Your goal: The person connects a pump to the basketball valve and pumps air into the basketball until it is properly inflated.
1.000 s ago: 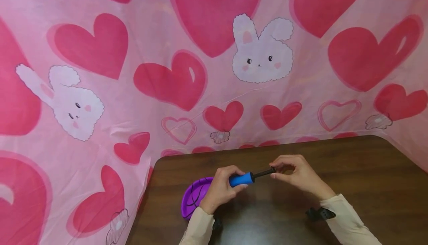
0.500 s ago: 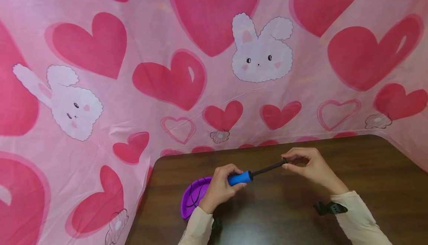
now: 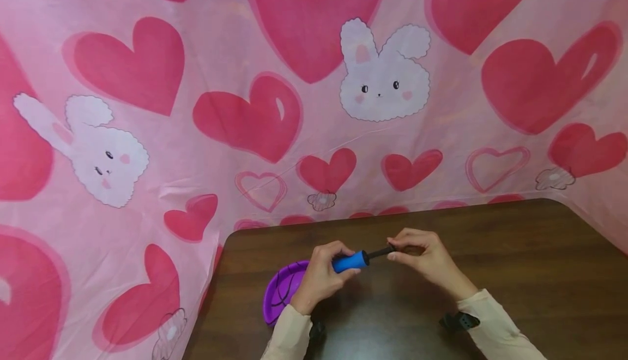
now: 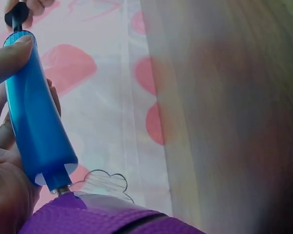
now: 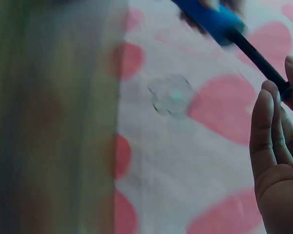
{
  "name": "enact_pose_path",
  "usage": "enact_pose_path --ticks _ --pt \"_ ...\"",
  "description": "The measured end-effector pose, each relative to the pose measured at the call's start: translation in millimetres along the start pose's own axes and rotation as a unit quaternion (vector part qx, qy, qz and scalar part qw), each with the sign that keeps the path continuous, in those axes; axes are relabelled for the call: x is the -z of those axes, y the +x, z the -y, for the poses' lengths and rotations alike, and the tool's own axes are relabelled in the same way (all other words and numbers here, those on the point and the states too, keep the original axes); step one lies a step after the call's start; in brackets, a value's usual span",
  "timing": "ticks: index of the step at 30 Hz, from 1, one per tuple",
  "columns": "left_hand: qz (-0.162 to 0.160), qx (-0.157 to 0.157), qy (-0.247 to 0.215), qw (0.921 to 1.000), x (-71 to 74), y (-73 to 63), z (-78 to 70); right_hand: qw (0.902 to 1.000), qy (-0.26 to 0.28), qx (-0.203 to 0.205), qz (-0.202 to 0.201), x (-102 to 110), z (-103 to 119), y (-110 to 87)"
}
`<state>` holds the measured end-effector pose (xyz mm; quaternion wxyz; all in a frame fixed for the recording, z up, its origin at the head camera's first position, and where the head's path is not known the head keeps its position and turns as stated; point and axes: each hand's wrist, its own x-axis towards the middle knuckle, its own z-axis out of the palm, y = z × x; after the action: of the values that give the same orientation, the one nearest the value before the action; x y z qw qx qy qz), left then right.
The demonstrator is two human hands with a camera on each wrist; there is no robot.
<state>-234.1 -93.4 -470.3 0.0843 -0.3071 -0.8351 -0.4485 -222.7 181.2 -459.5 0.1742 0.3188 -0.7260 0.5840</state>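
Note:
A blue hand pump point(image 3: 350, 262) with a black plunger rod point(image 5: 259, 58) is held between both hands. My left hand point(image 3: 321, 273) grips the blue barrel, its thumb lying near the top end in the left wrist view. The fingertips of my right hand point(image 3: 430, 259) pinch the black end of the rod, which is partly drawn out. Against my left forearm sits a purple ball point(image 3: 284, 290) with black lines, caved in like a bowl. In the left wrist view the pump's metal tip meets the ball's purple surface point(image 4: 97, 218); where it enters is hidden.
A dark wooden table point(image 3: 515, 262) lies under the hands. A pink cloth point(image 3: 225, 33) with hearts and rabbit faces hangs behind and to the left of it. Each wrist carries a black strap point(image 3: 458, 322).
My right hand first pulled the rod out to the upper right, then pushed it back toward the barrel. The left hand and the ball stay nearly still.

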Motion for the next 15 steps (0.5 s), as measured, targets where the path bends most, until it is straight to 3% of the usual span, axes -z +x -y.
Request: enact_pose_path --ticks 6,15 --pt "0.021 -0.006 0.017 0.9996 -2.6 1.0 -2.4 0.9997 -0.011 0.003 0.022 -22.2 -7.1 -3.9" --pt "0.021 -0.004 0.02 0.9996 -6.2 0.6 -2.8 0.9973 -0.055 -0.014 0.046 -15.2 -5.6 -4.8"
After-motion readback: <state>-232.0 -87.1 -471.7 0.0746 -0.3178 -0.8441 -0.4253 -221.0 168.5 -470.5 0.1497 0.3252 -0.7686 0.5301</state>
